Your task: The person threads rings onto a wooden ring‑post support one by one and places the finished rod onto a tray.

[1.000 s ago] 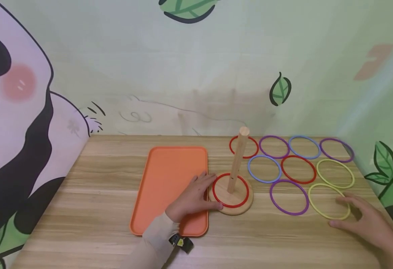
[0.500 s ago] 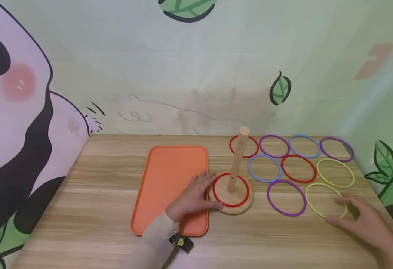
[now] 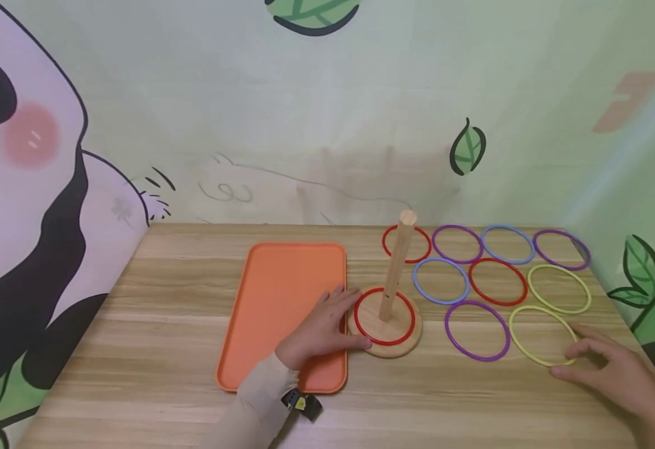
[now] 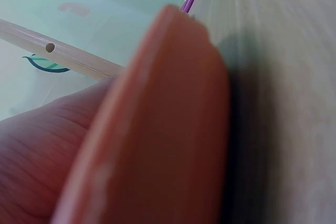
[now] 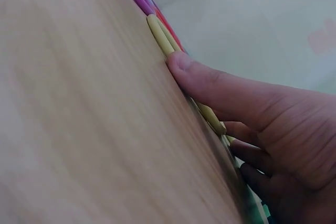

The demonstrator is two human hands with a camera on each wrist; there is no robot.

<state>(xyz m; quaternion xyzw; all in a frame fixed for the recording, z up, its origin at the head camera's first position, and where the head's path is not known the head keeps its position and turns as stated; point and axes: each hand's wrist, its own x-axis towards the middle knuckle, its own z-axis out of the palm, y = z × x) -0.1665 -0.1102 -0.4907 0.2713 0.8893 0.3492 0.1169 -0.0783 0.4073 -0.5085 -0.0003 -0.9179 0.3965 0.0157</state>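
Low on the table's right, a yellow ring lies flat beside a purple ring. The right hand grips its near right edge, with curled fingers and thumb at the rim; the right wrist view has the thumb along the yellow ring. A wooden peg stands upright on a round base, with a red ring around its foot. The left hand reaches over the orange tray, its fairly straight fingers and thumb at the base's left edge.
Several more rings lie flat behind: a second yellow ring, a red ring, a blue ring and others along the back edge. A painted backdrop rises behind the wooden table.
The near yellow and purple rings have slid slightly left and toward the person. The right hand moved left with them, then slightly right, its thumb and finger drawing closer. The left hand stays put.
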